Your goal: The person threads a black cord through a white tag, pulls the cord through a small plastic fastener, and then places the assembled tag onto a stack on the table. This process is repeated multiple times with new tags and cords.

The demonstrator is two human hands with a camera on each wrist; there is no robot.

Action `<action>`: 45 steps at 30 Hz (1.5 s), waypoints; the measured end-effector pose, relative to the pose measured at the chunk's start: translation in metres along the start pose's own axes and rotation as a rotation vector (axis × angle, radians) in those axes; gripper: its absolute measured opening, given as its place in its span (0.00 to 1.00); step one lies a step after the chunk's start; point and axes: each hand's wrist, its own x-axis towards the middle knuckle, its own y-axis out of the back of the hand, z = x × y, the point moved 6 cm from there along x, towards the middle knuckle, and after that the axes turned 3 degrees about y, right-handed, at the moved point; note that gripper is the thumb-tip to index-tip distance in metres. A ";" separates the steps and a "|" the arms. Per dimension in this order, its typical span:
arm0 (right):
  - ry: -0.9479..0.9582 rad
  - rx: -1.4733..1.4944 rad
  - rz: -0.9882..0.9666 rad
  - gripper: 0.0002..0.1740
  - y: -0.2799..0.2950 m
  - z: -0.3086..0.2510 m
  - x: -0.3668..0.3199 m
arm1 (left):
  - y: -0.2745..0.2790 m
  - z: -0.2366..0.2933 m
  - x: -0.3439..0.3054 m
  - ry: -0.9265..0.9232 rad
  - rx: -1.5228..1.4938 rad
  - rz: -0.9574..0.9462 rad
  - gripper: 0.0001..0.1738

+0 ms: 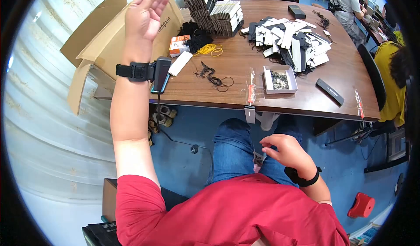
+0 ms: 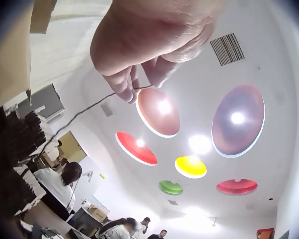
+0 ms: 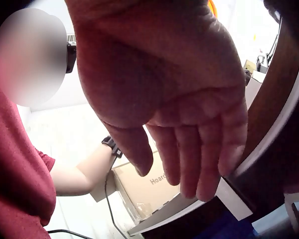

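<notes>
My left hand (image 1: 148,14) is raised high at the upper left, beside the cardboard box. In the left wrist view the thumb and fingers of that hand (image 2: 154,40) pinch a thin dark cord (image 2: 84,110), which slants down toward stacked tags (image 2: 20,144). Those stacks (image 1: 199,5) stand at the table's back left, with black strings (image 1: 197,36) in front. Low over the lap, off the table's front edge, my right hand (image 1: 286,150) holds nothing. The right wrist view has this hand (image 3: 174,99) with fingers extended, slightly bent.
The table (image 1: 236,62) bears a pile of black and white tags (image 1: 291,40), a small white box (image 1: 280,80), a black bar (image 1: 329,92), yellow cord (image 1: 210,49) and loose dark cord (image 1: 214,77). A large cardboard box (image 1: 109,40) is at left; people sit beyond.
</notes>
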 end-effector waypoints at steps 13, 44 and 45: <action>0.001 0.163 0.244 0.11 0.023 -0.013 0.014 | -0.088 -0.016 -0.196 0.204 0.535 -0.502 0.04; -0.172 -0.173 0.389 0.06 0.079 0.031 0.081 | -0.090 -0.195 -0.277 0.996 -0.272 -0.288 0.02; -0.218 -0.272 0.416 0.06 0.091 0.041 0.088 | -0.090 -0.194 -0.274 0.996 -0.312 -0.282 0.02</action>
